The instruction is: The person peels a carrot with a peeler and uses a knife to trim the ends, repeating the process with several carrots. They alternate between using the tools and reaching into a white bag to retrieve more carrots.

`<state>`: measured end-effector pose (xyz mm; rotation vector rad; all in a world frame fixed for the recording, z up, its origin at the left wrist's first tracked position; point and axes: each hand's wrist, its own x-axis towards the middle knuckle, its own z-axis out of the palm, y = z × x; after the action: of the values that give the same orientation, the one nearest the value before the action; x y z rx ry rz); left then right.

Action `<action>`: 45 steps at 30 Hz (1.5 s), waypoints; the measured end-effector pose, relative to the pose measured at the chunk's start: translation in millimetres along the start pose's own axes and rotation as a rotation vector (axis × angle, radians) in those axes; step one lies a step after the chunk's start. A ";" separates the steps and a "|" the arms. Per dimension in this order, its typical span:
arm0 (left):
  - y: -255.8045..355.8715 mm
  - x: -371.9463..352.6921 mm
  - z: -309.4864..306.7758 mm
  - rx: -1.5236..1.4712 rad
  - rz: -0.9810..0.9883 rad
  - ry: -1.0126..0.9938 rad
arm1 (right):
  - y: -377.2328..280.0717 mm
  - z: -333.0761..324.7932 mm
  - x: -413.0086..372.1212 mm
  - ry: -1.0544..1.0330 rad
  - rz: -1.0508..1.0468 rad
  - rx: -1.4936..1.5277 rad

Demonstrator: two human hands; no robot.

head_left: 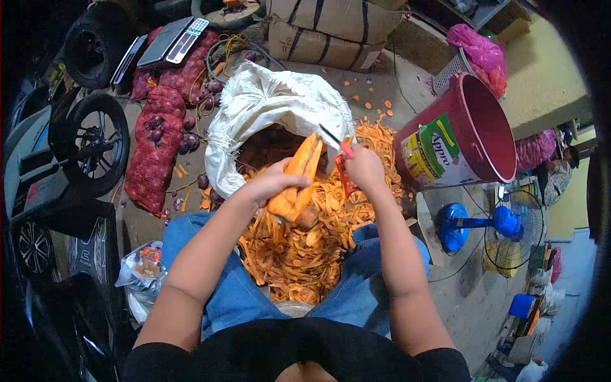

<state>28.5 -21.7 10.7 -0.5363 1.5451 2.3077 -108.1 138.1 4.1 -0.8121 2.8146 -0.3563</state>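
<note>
The left hand [272, 184] pinches a long orange vegetable [304, 164] in its fingers over the far edge of the orange peelings [298, 270] — axis slanting away rightward, the red-handled metal blade [345, 150] just right, in the curled right hand [367, 167].

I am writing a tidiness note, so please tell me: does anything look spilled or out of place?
Yes: several small orange pieces lie scattered on the floor between the white sack and the cardboard boxes, apart from the main heap of peelings, so they look spilled.
</note>
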 end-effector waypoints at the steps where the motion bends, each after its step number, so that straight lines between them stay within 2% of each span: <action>1: -2.4 8.1 -6.3 0.009 0.027 0.012 | -7.8 -2.0 -2.7 -0.011 -0.041 -0.001; 2: -3.6 13.4 -11.7 0.008 0.032 0.017 | -16.6 -5.9 -6.8 -0.010 -0.047 -0.002; 4: -0.8 17.4 -15.2 -0.120 0.012 -0.039 | -29.4 -12.1 -15.3 -0.112 -0.206 -0.063; 5: -1.0 16.7 -14.7 -0.116 0.041 0.011 | -29.9 -7.3 -16.8 -0.137 -0.257 -0.025; 8: 1.6 15.5 -15.3 -0.125 -0.019 -0.025 | -36.7 -1.1 -19.5 -0.202 -0.256 -0.070; 10: 2.5 15.9 -12.2 -0.147 -0.012 0.001 | -35.9 -2.6 -21.8 -0.186 -0.251 -0.052; 12: 3.2 17.5 -14.6 -0.078 0.010 -0.044 | -35.6 -10.1 -25.8 -0.203 -0.256 -0.042; 18: 9.0 13.2 -10.1 -0.118 0.024 -0.129 | -26.6 -11.0 -28.8 -0.186 -0.320 -0.029; 24: 12.1 10.5 -3.3 -0.055 0.079 -0.098 | -23.0 -11.3 -34.5 -0.183 -0.363 -0.018; 28: 8.7 13.6 -3.5 -0.049 0.068 -0.149 | -21.2 -8.1 -31.1 -0.179 -0.314 -0.021; 31: 6.6 13.3 -3.0 -0.036 0.136 -0.167 | -21.2 -3.0 -27.1 -0.184 -0.297 -0.061; 33: 4.8 13.7 -3.4 -0.048 0.106 -0.127 | -25.2 -1.4 -27.5 -0.132 -0.232 -0.079; 40: 10.5 3.1 1.2 -0.004 0.091 -0.093 | -27.8 4.3 -21.4 -0.105 -0.263 -0.092; 42: 9.8 3.0 2.1 -0.013 0.085 -0.048 | -29.3 6.2 -19.7 -0.095 -0.215 -0.089; 45: 1.0 0.5 4.5 0.002 0.103 -0.081 | -17.7 17.0 -7.2 -0.059 -0.158 -0.078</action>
<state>27.0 -17.9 12.8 -0.3654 1.5709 2.3715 -89.1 124.5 -6.3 -1.0477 2.7320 -0.2418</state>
